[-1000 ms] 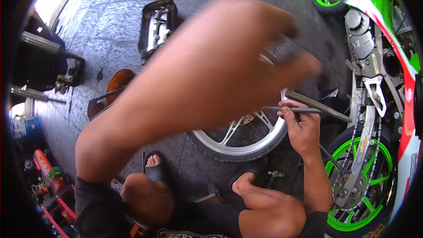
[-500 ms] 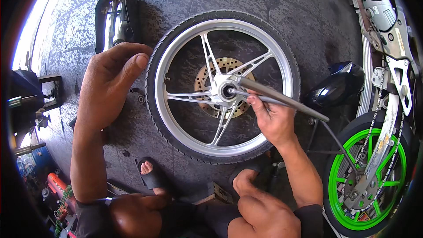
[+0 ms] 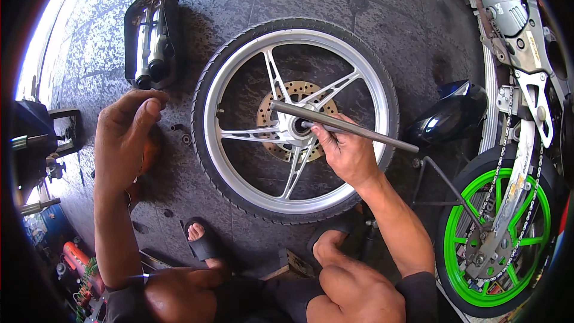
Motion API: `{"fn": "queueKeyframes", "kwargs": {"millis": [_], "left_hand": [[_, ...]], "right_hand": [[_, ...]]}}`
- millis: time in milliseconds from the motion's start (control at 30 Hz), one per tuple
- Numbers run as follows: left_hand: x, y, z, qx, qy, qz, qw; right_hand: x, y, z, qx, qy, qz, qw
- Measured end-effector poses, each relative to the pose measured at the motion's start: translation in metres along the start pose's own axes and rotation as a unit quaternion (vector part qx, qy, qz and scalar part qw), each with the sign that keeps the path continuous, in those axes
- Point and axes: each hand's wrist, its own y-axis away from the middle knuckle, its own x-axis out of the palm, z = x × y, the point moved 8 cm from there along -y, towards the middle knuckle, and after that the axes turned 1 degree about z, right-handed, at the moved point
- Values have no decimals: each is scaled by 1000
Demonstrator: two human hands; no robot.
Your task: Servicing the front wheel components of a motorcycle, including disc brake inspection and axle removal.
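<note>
A silver five-spoke wheel [image 3: 354,202] with a black tyre and perforated brake disc [image 3: 265,121] lies flat on the floor before me. My right hand [image 3: 348,152] is closed on a long grey metal pipe [image 3: 392,142] and a thinner rod, held across the hub [image 3: 297,127]; the rod's tip is at the bore. My left hand [image 3: 124,133] is off the tyre's left side, fingers curled with thumb near index; whether they hold anything small I cannot make out. Behind it lie an orange-brown object [image 3: 153,158], partly hidden, and small dark parts [image 3: 186,139].
Two fork tubes [image 3: 149,42] lie in a black tray at back left. A motorcycle with a green wheel [image 3: 541,221] and a stand [image 3: 424,182] is at right, beside a glossy black panel [image 3: 442,116]. Dark machinery [image 3: 36,131] and red equipment [image 3: 78,251] line the left edge.
My left arm has swept down and leftward from across the view, uncovering the wheel and hub. My right hand has moved up and left with the pipe and rod to the hub.
</note>
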Motion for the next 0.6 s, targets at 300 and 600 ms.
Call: {"fn": "queueKeyframes", "kwargs": {"millis": [300, 600], "left_hand": [[9, -7, -7, 21, -24, 9, 999], [-3, 11, -27, 54, -11, -16, 998]], "right_hand": [[11, -2, 13, -60, 21, 15, 998], [-9, -2, 18, -25, 38, 6, 999]]}}
